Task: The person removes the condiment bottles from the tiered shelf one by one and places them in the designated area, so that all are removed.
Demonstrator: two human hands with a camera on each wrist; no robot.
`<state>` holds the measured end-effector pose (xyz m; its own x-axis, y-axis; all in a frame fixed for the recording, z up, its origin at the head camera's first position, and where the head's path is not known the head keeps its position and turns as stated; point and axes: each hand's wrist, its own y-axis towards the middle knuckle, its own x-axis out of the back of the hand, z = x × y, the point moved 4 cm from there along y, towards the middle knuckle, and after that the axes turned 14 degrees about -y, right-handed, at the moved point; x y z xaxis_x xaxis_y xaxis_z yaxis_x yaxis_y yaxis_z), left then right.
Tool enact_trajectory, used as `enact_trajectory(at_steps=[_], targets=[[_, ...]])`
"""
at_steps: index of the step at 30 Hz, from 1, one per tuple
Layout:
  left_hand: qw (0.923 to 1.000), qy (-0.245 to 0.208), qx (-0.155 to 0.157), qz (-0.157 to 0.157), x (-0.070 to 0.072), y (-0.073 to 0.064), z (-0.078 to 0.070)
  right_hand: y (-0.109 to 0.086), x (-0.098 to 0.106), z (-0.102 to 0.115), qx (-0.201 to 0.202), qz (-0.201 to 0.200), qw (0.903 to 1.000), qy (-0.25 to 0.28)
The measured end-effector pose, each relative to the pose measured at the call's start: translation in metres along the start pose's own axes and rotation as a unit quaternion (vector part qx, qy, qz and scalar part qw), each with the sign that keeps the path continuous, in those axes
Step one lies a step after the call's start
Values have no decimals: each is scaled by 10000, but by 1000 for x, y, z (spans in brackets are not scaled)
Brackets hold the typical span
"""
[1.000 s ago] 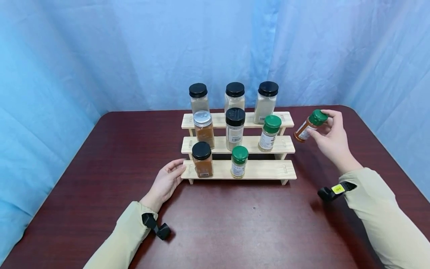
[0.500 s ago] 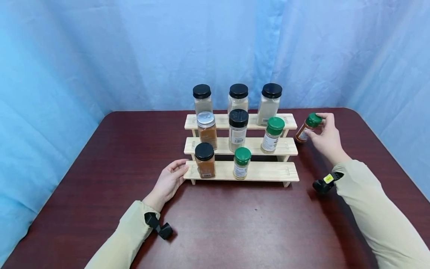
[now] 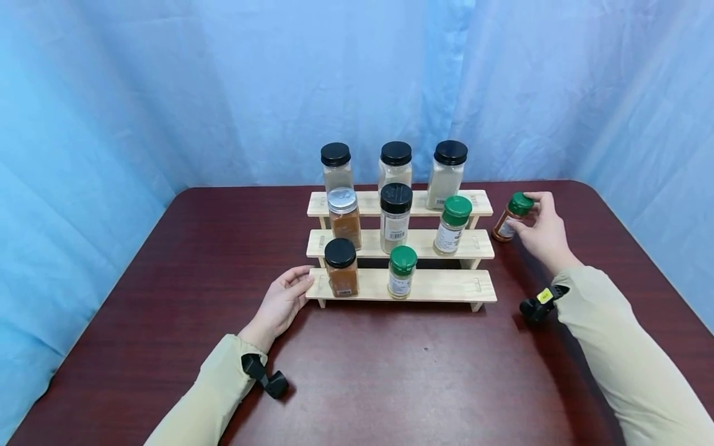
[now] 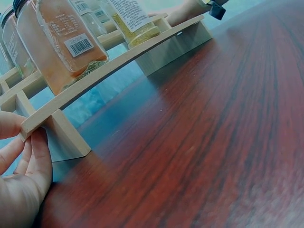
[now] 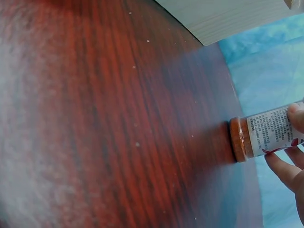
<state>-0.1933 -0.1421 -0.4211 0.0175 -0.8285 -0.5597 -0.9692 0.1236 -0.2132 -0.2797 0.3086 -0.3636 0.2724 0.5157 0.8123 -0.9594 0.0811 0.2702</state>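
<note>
My left hand [image 3: 281, 305] pinches the left end of the bottom shelf of a three-step wooden spice rack [image 3: 446, 285]. In the left wrist view the thumb and fingers [image 4: 40, 159] lie above and below the board's corner. Off the rack's right side, my right hand [image 3: 543, 234] grips a green-capped spice jar [image 3: 504, 227] with reddish contents. The jar leans slightly, its base down at the tabletop; whether it bears fully on the table I cannot tell. In the right wrist view, thumb and fingertips hold its labelled side [image 5: 270, 132].
The bottom shelf bears a black-capped orange-brown jar [image 3: 341, 272] and a green-capped jar [image 3: 400, 275]. On the middle step stand a silver-capped jar [image 3: 344, 226], a black-capped shaker [image 3: 395, 223] and a green-capped jar [image 3: 449, 232]. Three black-capped jars fill the top. Blue curtains [image 3: 334, 74] surround the dark table [image 3: 390, 371].
My right hand has lowered the green-capped jar slightly toward the tabletop, and it leans less. The left hand keeps its hold on the shelf end. The head view has shifted a little.
</note>
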Motion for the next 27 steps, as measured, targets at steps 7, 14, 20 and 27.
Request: enact_trajectory(at_steps=[7,14,20,27], targets=[[10000,23,-71,28,0,-1,0,2,-1,0,90,79,9999,-75],[9999,49,-97,46,0,0,-1,2,0,-1,73,158,9998,-10],[10000,8,-52,25,1,0,-1,0,-1,-1,102,184,9998,-8],[10000,-5,-25,72,0,0,1,-3,0,-2,97,169,9998,-91]])
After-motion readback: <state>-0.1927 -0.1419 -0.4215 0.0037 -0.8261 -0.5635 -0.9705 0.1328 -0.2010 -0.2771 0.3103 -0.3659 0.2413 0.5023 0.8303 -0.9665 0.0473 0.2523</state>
